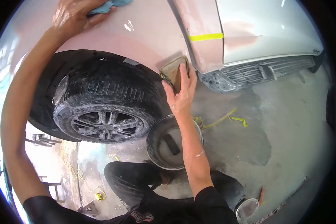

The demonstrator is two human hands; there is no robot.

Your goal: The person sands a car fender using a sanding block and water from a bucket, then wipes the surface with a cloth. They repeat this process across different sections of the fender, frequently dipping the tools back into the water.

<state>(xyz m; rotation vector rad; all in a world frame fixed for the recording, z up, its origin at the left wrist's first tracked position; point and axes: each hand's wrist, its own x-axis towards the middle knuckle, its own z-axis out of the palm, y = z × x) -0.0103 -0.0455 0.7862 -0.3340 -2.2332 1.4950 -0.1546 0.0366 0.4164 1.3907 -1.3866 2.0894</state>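
At far left, the left hand [76,16] is closed on a crumpled light-blue cloth [110,5] over the pinkish-white car panel [145,37], the cloth's far side cut off by the view. Black treaded tire [108,91] below, then a round grey bucket [149,142], a dark rectangular block [171,144] inside. Just right, the right hand [181,95] grips a tan rectangular pad [171,71], which lies beyond the palm at the panel's lower edge; its underside is hidden.
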